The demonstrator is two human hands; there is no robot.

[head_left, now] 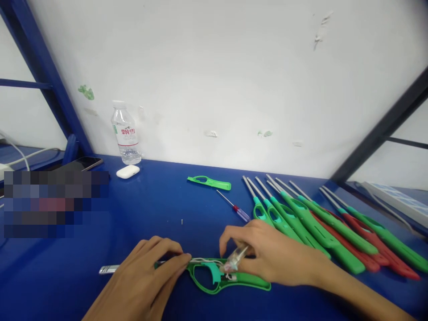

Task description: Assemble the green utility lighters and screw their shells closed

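Observation:
An opened green utility lighter (207, 289) lies on the blue table below me, its inside facing up. A teal trigger (214, 273) and white wires (204, 260) show in its half-shell. My left hand (147, 272) is closed over the lighter's neck, and the metal tube (109, 269) sticks out to its left. Between the thumb and fingers of my right hand (267, 254) is a clear plastic fuel tank (238, 256), held tilted over the shell. The tank's far end is hidden by my fingers.
A loose green half-shell (210, 182), a screwdriver (239, 211) and a small screw (182, 221) lie beyond my hands. Several green and red lighters (301, 214) are piled at right. At left stand a water bottle (125, 133), a white earphone case (128, 171) and a phone (88, 163).

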